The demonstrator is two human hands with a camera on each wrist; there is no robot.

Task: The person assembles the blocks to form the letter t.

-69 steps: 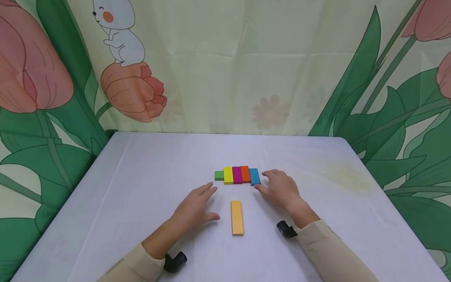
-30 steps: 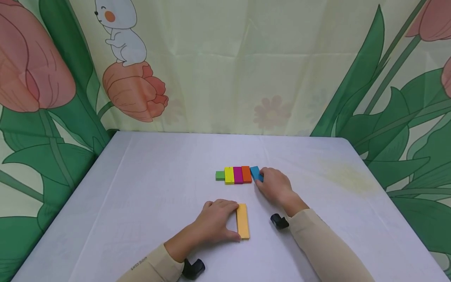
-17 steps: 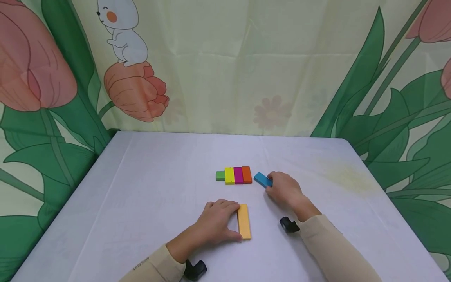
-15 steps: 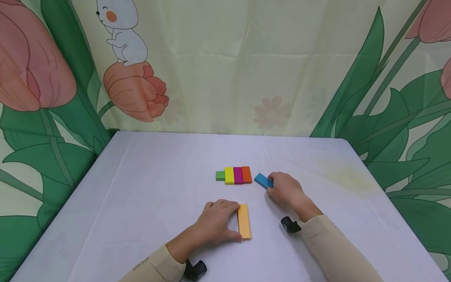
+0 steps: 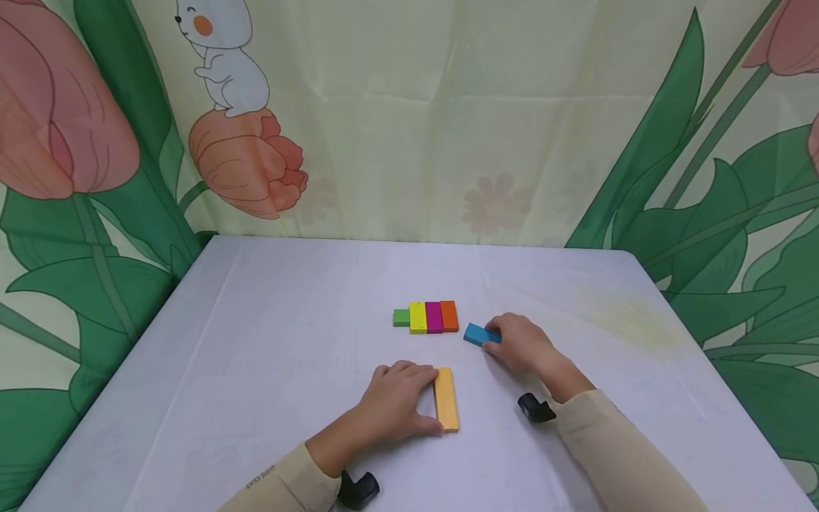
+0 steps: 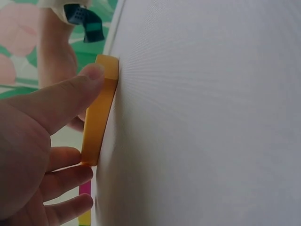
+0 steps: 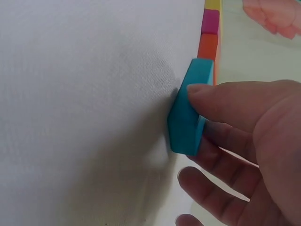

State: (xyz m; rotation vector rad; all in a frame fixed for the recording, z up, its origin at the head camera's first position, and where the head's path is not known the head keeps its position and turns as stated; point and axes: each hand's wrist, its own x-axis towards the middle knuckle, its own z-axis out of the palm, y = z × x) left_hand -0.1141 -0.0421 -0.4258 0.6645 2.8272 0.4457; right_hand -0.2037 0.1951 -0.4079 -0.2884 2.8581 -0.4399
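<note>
My left hand [image 5: 398, 402] pinches a long yellow-orange block [image 5: 446, 400] by its two short ends, thumb at the near end and fingers at the far end. In the left wrist view the thumb lies on one end of that block [image 6: 99, 115]. My right hand [image 5: 523, 345] grips a blue block [image 5: 476, 334] between thumb and fingers, the block turned at a slant on the cloth. The right wrist view shows the thumb across the blue block [image 7: 186, 113]. To its left lies a row of blocks: green [image 5: 401, 318], yellow [image 5: 418, 318], purple [image 5: 434, 317] and orange-red [image 5: 450, 316].
A white cloth covers the table [image 5: 288, 320]. Behind it hangs a curtain [image 5: 397, 128] printed with tulips and a white animal. A black wrist device [image 5: 358, 491] sits on the left wrist, another black device [image 5: 536, 408] on the right.
My right hand has drawn the blue block off the row's right end, rightward and nearer, and turned it. My left hand has moved right onto the yellow-orange block, which has shifted slightly right.
</note>
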